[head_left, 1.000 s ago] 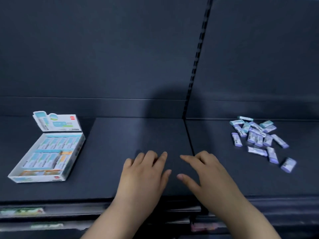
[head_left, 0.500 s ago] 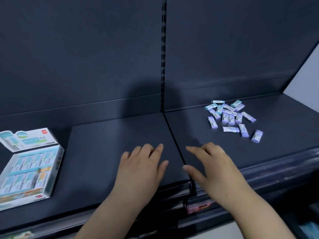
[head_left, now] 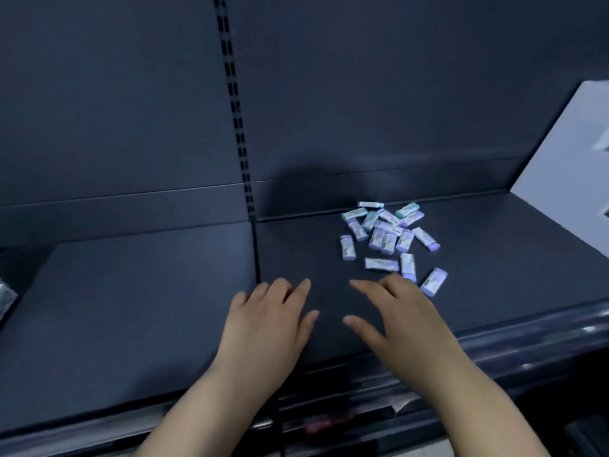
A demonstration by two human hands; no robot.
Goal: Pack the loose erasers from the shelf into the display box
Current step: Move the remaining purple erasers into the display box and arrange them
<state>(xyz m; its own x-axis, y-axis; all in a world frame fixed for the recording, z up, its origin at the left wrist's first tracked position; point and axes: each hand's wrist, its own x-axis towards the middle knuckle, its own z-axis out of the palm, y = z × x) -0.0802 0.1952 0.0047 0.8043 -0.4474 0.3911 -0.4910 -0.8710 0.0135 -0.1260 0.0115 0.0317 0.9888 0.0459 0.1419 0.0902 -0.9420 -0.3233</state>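
Observation:
Several loose erasers [head_left: 389,237] in purple and teal wrappers lie in a pile on the dark shelf [head_left: 148,291], right of its middle seam. My right hand [head_left: 398,319] hovers flat just in front of the pile, fingers spread, fingertips a short way from the nearest erasers. My left hand [head_left: 268,324] is beside it, fingers straight and together, holding nothing. Only a sliver of the display box [head_left: 5,300] shows at the far left edge.
A slotted upright [head_left: 235,107] runs down the dark back panel to the shelf seam. A pale wall [head_left: 566,166] closes the shelf on the right. The shelf's front rail [head_left: 527,344] with price strips lies below my wrists.
The view has swung right: the display box slid almost out at the left and the eraser pile came toward the centre. Both hands moved right along the shelf, nearer the pile.

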